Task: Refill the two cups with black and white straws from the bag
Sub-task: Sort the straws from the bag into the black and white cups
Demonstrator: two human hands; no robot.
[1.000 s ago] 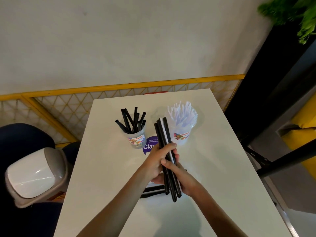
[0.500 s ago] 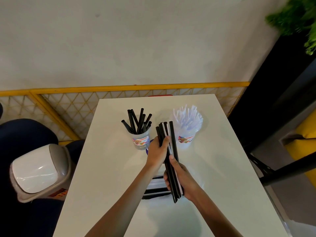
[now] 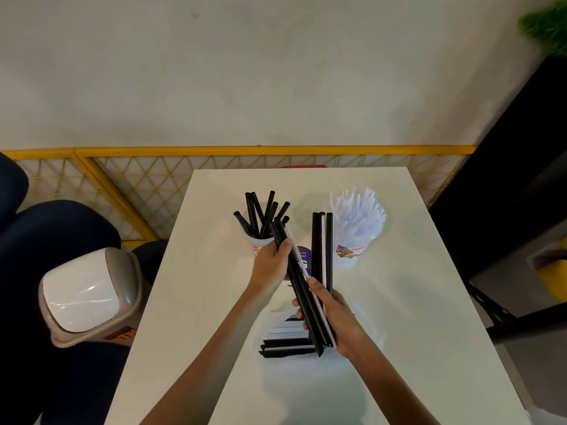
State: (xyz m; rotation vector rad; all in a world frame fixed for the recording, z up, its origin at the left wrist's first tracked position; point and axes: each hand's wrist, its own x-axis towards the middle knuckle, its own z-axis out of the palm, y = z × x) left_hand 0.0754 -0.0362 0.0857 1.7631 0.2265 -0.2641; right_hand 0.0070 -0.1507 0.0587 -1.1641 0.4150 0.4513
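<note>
Two clear cups stand at the far middle of the white table (image 3: 414, 302). The left cup (image 3: 260, 245) holds several black straws (image 3: 260, 210); the right cup (image 3: 352, 253) is full of white straws (image 3: 359, 210). My left hand (image 3: 270, 268) grips a few black straws and one white straw (image 3: 293, 265), their tips leaning toward the left cup. My right hand (image 3: 334, 311) holds an upright bunch of black and white straws (image 3: 322, 246). Under my hands lies a clear bag (image 3: 285, 338) with more straws inside.
A purple round sticker (image 3: 305, 256) sits on the table between the cups. A white swing-lid bin (image 3: 82, 296) stands left of the table beside dark blue seats (image 3: 46, 234). A yellow mesh fence (image 3: 138, 185) runs behind, and a black stand (image 3: 506, 210) is at right.
The single bunch held by both hands has split. My left hand has drawn a few straws off to the left toward the black-straw cup, while my right hand keeps the rest upright.
</note>
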